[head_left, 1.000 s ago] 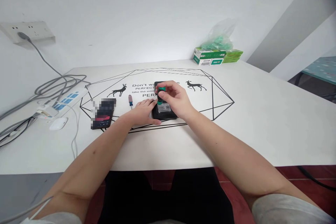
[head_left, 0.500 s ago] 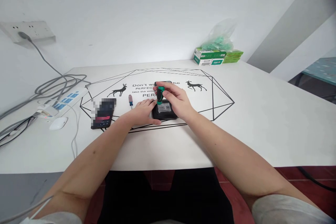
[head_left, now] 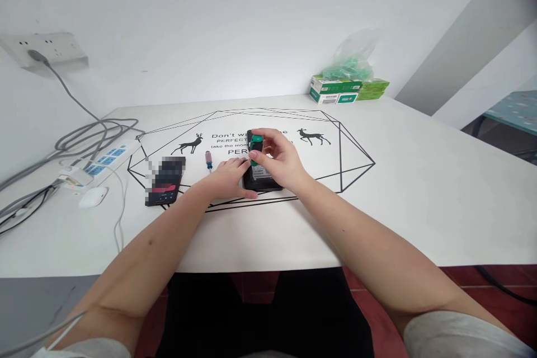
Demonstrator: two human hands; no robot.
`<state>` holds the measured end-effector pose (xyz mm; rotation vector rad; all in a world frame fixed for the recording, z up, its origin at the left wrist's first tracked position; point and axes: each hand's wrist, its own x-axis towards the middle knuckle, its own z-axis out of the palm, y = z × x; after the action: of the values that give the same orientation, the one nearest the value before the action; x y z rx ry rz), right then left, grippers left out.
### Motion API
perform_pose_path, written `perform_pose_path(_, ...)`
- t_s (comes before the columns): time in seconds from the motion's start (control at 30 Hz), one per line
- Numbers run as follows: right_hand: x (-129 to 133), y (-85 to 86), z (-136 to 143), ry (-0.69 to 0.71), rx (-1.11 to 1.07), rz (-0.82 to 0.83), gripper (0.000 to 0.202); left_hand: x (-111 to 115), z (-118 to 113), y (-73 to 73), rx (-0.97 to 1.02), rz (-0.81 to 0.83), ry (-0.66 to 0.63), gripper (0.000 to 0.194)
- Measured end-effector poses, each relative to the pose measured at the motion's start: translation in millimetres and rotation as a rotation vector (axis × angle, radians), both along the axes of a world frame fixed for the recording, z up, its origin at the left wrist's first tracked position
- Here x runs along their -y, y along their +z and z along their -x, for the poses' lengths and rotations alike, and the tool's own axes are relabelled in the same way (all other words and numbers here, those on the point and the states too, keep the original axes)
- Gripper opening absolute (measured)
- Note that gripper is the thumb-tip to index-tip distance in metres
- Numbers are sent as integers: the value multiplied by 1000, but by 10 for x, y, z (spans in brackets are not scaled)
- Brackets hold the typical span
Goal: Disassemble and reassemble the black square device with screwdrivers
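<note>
My right hand [head_left: 282, 160] grips the green and black handle of a screwdriver [head_left: 256, 150] between thumb and fingers. The screwdriver stands nearly upright over a flat black device [head_left: 263, 185] with a white printed label; its tip is hidden. At the device's left side lies my left hand [head_left: 229, 180], fingers along the far part and thumb at the near edge, holding it against the table. A second, smaller screwdriver [head_left: 208, 161] with a reddish and blue handle rests left of the device. Part of a dark object shows behind my right hand, mostly covered.
A phone [head_left: 166, 182] with a lit screen lies on the left of the white table [head_left: 419, 201]. Beyond it are a white earbud case [head_left: 93, 197], a power strip [head_left: 107, 161] and coiled grey cables [head_left: 90, 133]. Green and white boxes [head_left: 335, 89] under a plastic bag [head_left: 350, 61] stand at the back.
My right hand has turned the screwdriver handle a little, its fingers and thumb shifting around it. My left hand and the black device have stayed in place.
</note>
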<state>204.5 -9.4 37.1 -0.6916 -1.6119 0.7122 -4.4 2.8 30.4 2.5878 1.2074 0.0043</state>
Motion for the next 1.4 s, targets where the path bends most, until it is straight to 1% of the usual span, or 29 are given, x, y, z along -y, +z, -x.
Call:
perform_pose_path(0.1,-22,2,-20,-57,-17,-20,48,-1,-5,10,14,-20,-13,107)
perform_pose_path(0.17,-51,-5,-35,-88,-32,-17,48,1,-12,11,18,-30,-26,109)
perform_pose_path(0.33,-124,-27,-76,-132,-42,-3,48,17,-55,5,5,-83,-82,113)
perform_pose_path(0.5,-167,-54,-113,-208,-33,-15,45,80,-104,1,-34,-112,-111,117)
perform_pose_path(0.6,-177,-67,-130,-238,-19,-20,44,134,-119,5,-46,-130,-116,116)
perform_pose_path(0.8,-165,-75,-139,-272,-27,-16,45,188,-124,15,-25,-125,-125,113)
perform_pose_path(1.03,-156,-90,-138,-308,-50,-16,45,166,-94,-11,16,-92,-140,114)
perform_pose_path(1.2,-177,-103,-139,-300,-90,3,49,157,-96,-15,33,-79,-147,112)
perform_pose_path(1.4,-172,-125,-98,-302,-77,1,45,117,-96,-75,56,-82,-161,115)
